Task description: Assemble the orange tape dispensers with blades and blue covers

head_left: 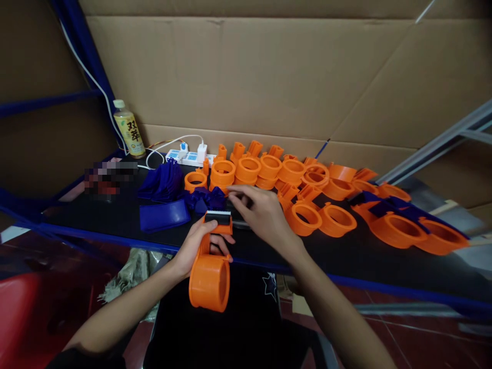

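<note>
My left hand [194,243] is closed round the handle of an orange tape dispenser [209,287], whose wide ring hangs down toward my lap. At its upper end sits a black piece [218,219] with a pale serrated blade [219,212] along the far edge; my left thumb presses beside it. Just right of and above that end, my right hand [265,212] is bent with its fingers curled together. Whatever they pinch, if anything, is hidden. Close by its fingertips lies a pile of small dark blue pieces [207,199].
Several orange dispensers [303,218] stand in rows on the black table [265,253], some stacked. Blue sleeves [163,179] and a flat blue stack [164,215] lie left. Behind are a power strip [192,156], a drink bottle [129,130] and a cardboard wall [230,72].
</note>
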### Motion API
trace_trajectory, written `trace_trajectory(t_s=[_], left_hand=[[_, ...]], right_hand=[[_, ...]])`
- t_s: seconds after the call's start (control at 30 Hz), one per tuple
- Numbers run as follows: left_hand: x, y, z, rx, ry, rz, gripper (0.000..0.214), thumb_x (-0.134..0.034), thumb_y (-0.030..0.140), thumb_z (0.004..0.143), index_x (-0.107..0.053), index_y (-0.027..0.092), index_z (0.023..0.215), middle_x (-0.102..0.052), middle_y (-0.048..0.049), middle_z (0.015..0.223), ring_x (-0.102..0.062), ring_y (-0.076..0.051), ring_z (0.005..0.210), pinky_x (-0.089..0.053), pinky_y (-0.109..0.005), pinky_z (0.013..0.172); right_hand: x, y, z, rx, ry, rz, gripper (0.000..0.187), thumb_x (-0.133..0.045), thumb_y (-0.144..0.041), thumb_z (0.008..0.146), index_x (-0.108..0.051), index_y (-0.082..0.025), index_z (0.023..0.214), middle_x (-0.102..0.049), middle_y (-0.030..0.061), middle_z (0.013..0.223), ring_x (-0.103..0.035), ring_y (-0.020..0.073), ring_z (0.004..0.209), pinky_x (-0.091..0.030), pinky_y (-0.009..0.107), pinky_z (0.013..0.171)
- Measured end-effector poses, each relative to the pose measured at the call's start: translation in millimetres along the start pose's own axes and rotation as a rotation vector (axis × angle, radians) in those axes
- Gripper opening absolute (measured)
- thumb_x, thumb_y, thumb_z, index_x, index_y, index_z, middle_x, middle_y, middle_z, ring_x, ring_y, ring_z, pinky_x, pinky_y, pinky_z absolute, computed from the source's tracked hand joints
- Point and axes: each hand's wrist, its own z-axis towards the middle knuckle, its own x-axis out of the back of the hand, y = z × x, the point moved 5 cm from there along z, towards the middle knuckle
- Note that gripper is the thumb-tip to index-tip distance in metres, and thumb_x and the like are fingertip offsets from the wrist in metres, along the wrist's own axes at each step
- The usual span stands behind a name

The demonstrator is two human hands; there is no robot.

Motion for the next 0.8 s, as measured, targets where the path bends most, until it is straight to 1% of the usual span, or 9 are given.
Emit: trace_trajectory(t_s=[0.07, 0.13, 0.23, 0.3, 0.43, 0.6, 0.7, 0.77, 0.8], left_hand=[[0.9, -0.4, -1.2, 0.007, -0.002, -0.011, 0.043, -0.059, 0.053, 0.083, -0.063, 0.010, 0.090, -0.072, -0.0112, 0.070, -0.069, -0.022, 0.055, -0.047, -0.026, 0.050], [2.1, -1.4, -1.7, 0.018, -0.015, -0.028, 0.049, -0.057, 0.056, 0.083, -0.066, 0.008, 0.087, -0.071, -0.0125, 0.068, -0.069, -0.023, 0.057, -0.047, -0.027, 0.053], [3.8, -3.6, -1.2, 0.055, -0.054, -0.059, 0.061, -0.047, 0.064, 0.085, -0.070, 0.007, 0.089, -0.071, -0.0146, 0.067, -0.069, -0.024, 0.060, -0.048, -0.029, 0.057], [5.1, -4.8, -0.1, 0.078, -0.078, -0.076, 0.065, -0.042, 0.066, 0.086, -0.070, 0.008, 0.089, -0.071, -0.0152, 0.067, -0.068, -0.024, 0.060, -0.049, -0.030, 0.059], [7.0, -6.4, 2.4, 0.110, -0.102, -0.125, 0.071, -0.035, 0.072, 0.086, -0.070, 0.011, 0.086, -0.072, -0.0155, 0.069, -0.069, -0.026, 0.060, -0.051, -0.034, 0.061], [8.0, -7.9, 3.8, 0.141, -0.084, -0.139, 0.069, -0.038, 0.072, 0.085, -0.070, 0.011, 0.082, -0.072, -0.0151, 0.067, -0.070, -0.027, 0.061, -0.052, -0.035, 0.062], [8.7, -7.4, 4.2, 0.123, -0.055, -0.172, 0.066, -0.040, 0.071, 0.085, -0.069, 0.011, 0.083, -0.071, -0.0134, 0.066, -0.070, -0.026, 0.060, -0.053, -0.034, 0.061], [8.9, -7.4, 4.4, 0.117, -0.040, -0.186, 0.066, -0.041, 0.070, 0.087, -0.070, 0.011, 0.084, -0.071, -0.0130, 0.066, -0.070, -0.026, 0.060, -0.053, -0.035, 0.061], [9.0, -7.2, 4.5, 0.112, -0.032, -0.192, 0.066, -0.040, 0.070, 0.087, -0.070, 0.011, 0.083, -0.071, -0.0129, 0.065, -0.070, -0.026, 0.059, -0.054, -0.035, 0.062]], right_hand=[[-13.5, -5.1, 28.7, 0.062, -0.124, -0.071, 0.023, -0.061, -0.032, 0.095, -0.073, -0.023, 0.112, -0.076, 0.0031, 0.096, -0.067, 0.0151, 0.076, -0.047, 0.026, 0.070], [-29.2, -12.3, 51.2, 0.111, -0.230, -0.150, 0.024, -0.061, -0.034, 0.095, -0.073, -0.023, 0.113, -0.076, 0.0046, 0.101, -0.068, 0.0169, 0.085, -0.046, 0.026, 0.072], [-51.5, -20.5, 69.4, 0.169, -0.347, -0.306, 0.024, -0.063, -0.035, 0.093, -0.074, -0.023, 0.110, -0.076, 0.0073, 0.101, -0.069, 0.0214, 0.092, -0.045, 0.028, 0.073], [-61.4, -22.0, 73.5, 0.183, -0.367, -0.401, 0.022, -0.064, -0.034, 0.092, -0.076, -0.022, 0.106, -0.076, 0.0087, 0.099, -0.069, 0.0243, 0.092, -0.045, 0.030, 0.073], [-70.9, -20.5, 73.5, 0.164, -0.344, -0.465, 0.022, -0.061, -0.030, 0.093, -0.077, -0.017, 0.102, -0.076, 0.0128, 0.095, -0.070, 0.0272, 0.089, -0.046, 0.033, 0.073], [-71.1, -22.8, 71.5, 0.131, -0.312, -0.477, 0.024, -0.055, -0.026, 0.095, -0.076, -0.013, 0.096, -0.076, 0.0160, 0.095, -0.070, 0.0268, 0.089, -0.045, 0.032, 0.072], [-59.7, -23.4, 69.0, 0.109, -0.249, -0.442, 0.028, -0.050, -0.026, 0.098, -0.074, -0.016, 0.105, -0.075, 0.0128, 0.105, -0.069, 0.0253, 0.094, -0.045, 0.031, 0.073], [-43.9, -21.0, 63.5, 0.072, -0.141, -0.332, 0.027, -0.051, -0.029, 0.098, -0.074, -0.020, 0.106, -0.076, 0.0078, 0.106, -0.069, 0.0225, 0.092, -0.046, 0.030, 0.072], [-34.4, -18.8, 58.5, 0.050, -0.078, -0.257, 0.025, -0.052, -0.031, 0.097, -0.075, -0.021, 0.104, -0.076, 0.0057, 0.102, -0.069, 0.0207, 0.088, -0.046, 0.029, 0.070]])
